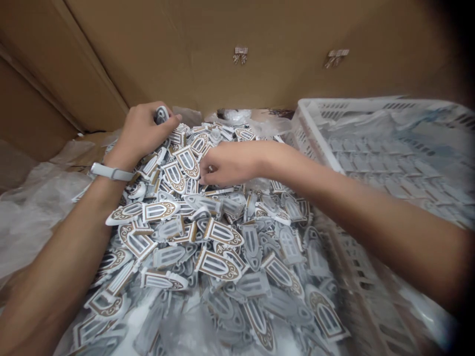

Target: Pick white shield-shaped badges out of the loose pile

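Observation:
A large heap of small arched, window-shaped plastic pieces (218,232) lies before me, some showing white faces with gold-brown scrollwork, others plain grey backs. At the heap's far left, my left hand (143,129) is closed on one arched window-shaped piece (162,115), its grey side showing between thumb and fingers. My right hand (226,163) reaches across from the right into the upper middle of the heap, its fingers curled down among the pieces. A white-and-gold piece (187,162) lies right beside its fingertips. What those fingers grip, if anything, is hidden.
A white plastic crate (319,138) on the right holds rows of similar pieces and clear plastic film. Cardboard walls (208,64) rise behind, with two small bow-shaped ornaments (240,55) on them. Crumpled clear plastic bags (33,212) lie at the left.

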`<state>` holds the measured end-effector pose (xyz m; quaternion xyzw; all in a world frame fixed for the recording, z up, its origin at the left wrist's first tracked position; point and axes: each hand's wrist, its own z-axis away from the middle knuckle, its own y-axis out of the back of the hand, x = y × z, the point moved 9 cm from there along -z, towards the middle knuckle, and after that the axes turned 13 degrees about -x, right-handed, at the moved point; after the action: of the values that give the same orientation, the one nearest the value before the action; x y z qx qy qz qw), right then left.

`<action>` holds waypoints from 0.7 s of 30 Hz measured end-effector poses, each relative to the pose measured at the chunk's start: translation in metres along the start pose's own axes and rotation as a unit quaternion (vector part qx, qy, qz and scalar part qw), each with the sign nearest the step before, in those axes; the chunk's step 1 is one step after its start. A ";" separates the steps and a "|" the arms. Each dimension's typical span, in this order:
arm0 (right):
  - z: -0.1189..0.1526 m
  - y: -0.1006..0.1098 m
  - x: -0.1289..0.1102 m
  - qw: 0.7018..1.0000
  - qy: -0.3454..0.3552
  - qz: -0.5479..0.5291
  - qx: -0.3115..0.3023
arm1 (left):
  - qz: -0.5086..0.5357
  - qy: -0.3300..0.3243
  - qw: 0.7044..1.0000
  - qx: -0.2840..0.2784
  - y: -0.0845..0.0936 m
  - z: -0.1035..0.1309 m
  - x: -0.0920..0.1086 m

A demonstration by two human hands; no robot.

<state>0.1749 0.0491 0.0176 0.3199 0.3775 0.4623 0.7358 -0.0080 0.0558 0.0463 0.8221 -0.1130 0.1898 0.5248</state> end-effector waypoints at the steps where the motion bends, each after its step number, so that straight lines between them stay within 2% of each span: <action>1: 0.000 0.000 0.000 1.000 -0.001 0.000 -0.001 | 0.001 -0.001 1.000 0.001 0.000 0.000 0.000; 21: -0.001 0.000 0.002 1.000 0.002 -0.014 -0.005 | -0.001 0.006 1.000 -0.002 0.002 0.000 0.000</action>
<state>0.1749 0.0514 0.0170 0.3099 0.3811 0.4543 0.7432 -0.0083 0.0552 0.0477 0.8201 -0.1088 0.1939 0.5272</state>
